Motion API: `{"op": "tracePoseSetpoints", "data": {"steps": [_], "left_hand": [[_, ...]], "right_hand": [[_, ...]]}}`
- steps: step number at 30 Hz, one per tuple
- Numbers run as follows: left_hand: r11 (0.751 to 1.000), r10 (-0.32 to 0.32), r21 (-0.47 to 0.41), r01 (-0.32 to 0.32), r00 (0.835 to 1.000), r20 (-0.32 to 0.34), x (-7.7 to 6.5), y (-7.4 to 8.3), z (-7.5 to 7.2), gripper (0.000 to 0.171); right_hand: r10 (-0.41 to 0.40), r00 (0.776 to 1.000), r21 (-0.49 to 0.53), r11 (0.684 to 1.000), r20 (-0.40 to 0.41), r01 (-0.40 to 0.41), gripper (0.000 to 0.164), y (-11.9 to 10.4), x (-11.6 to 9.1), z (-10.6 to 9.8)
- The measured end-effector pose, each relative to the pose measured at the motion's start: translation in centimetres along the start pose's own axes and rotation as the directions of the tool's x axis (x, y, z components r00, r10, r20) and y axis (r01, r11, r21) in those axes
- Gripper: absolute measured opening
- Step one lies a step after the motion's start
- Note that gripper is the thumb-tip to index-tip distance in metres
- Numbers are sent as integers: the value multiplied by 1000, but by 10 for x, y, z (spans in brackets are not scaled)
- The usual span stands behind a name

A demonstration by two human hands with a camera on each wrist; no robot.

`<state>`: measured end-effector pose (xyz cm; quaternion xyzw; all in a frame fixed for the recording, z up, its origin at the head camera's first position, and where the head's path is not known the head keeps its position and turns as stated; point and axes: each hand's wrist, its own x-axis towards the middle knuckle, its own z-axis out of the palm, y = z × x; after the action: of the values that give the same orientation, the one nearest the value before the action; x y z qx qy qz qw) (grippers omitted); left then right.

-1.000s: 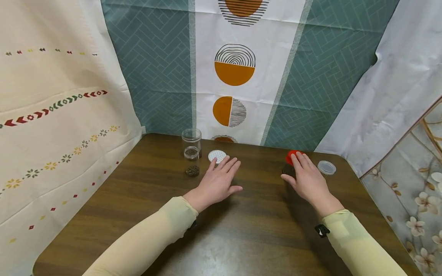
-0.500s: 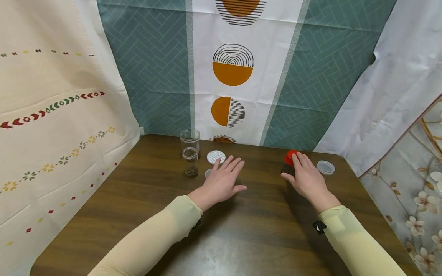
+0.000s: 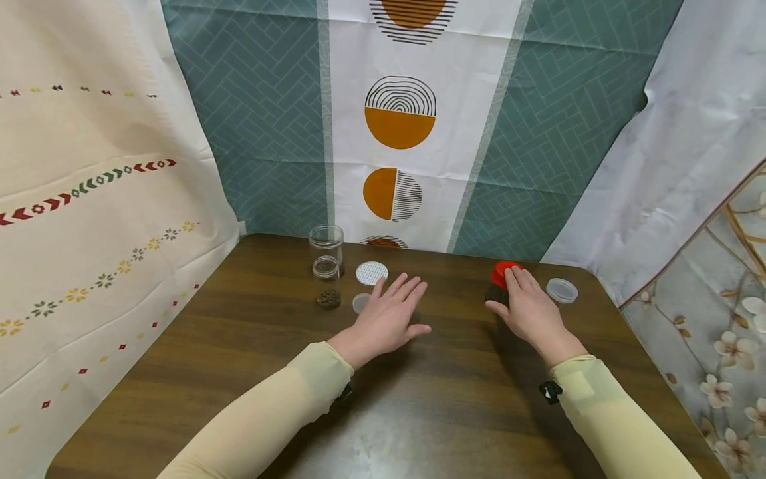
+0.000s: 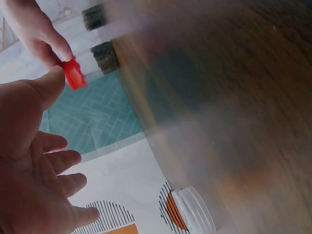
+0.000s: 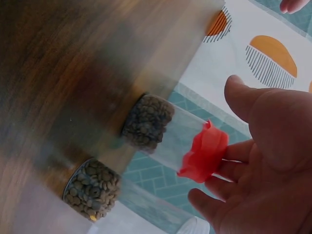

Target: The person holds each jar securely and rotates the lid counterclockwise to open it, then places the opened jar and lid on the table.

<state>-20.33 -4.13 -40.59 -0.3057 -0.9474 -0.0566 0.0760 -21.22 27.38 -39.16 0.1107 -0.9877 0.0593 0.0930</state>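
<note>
Left hand: fingers spread, holding nothing, above table, partly hiding a small clear disc. Right hand: fingers nearly straight, at red cover of a jar on the table; contact unclear. Second jar: top cut off, right-wrist view.

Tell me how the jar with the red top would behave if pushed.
Pushed near its red top, the jar would likely tip, being taller than wide. The dark pieces gathered at its bottom probably steady it somewhat. It looks smooth and clear, so it may feel slippery.
</note>
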Motion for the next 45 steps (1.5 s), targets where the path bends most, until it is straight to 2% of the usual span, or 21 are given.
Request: {"op": "tracePoseSetpoints", "data": {"steps": [9,17,35,45], "left_hand": [[1000,-5,-1,5,1000,-7,-5,-2,-3,89],[1000,-8,-18,8,1000,2,-9,-7,-1,88],[997,-32,-66,32,999,10,-18,-22,-3,87],[988,-39,-150,42,999,24,-24,-29,-2,86]], "right_hand": [[-50,997,-18,999,-51,49,85,-2,3,0],[-70,996,-5,998,-58,70,81,-7,1,1],[-107,994,48,993,-14,108,81,-30,3,2],[-150,989,97,984,-7,150,80,-48,-3,1]]}}
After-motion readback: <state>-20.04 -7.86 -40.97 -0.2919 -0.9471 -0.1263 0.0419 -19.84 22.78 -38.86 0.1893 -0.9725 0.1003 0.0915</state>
